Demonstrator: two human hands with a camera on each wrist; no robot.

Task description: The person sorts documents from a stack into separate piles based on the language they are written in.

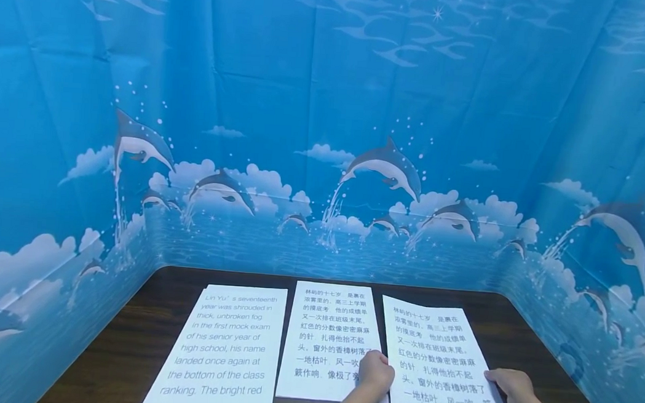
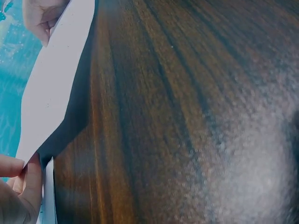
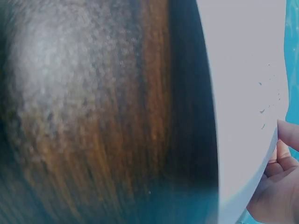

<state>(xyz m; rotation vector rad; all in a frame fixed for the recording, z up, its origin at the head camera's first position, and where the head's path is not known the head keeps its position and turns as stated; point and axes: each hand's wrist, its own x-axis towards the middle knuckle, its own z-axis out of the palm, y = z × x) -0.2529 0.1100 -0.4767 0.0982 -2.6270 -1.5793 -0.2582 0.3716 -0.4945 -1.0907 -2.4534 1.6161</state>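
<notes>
A: ok so what's the surface, and what's around it?

B: Dark wood-grain table (image 1: 137, 332) with rounded far corners. A blue backdrop (image 1: 273, 100) wraps the back and both sides, creased here and there, printed with leaping dolphins (image 1: 388, 165) and clouds (image 1: 268, 189). In the left wrist view there's a pale glare (image 2: 257, 177) on the wood.

A: And the paper?

B: Three lots in a row: left sheet (image 1: 219, 355) in English, middle sheet (image 1: 327, 343) and right-hand sheet (image 1: 435, 356) in Chinese. The right-hand one's being handled. Can't tell if it's one page or several.

A: Who's got hold of it?

B: Both hands. Left hand (image 1: 376, 374) pinches its left edge, right hand (image 1: 513, 389) pinches the right edge. From the left wrist it stands off the wood, with a dark shadow (image 2: 79, 121) beside it.

A: Room to move?

B: Tight on the left: it's just beside the middle sheet, and the left hand covers some of that one's lower right. The far edges all sit near the table's back edge. Roomier on the right, with wood showing between the right hand and the table's side. Its near edge runs out of the head view.
</notes>
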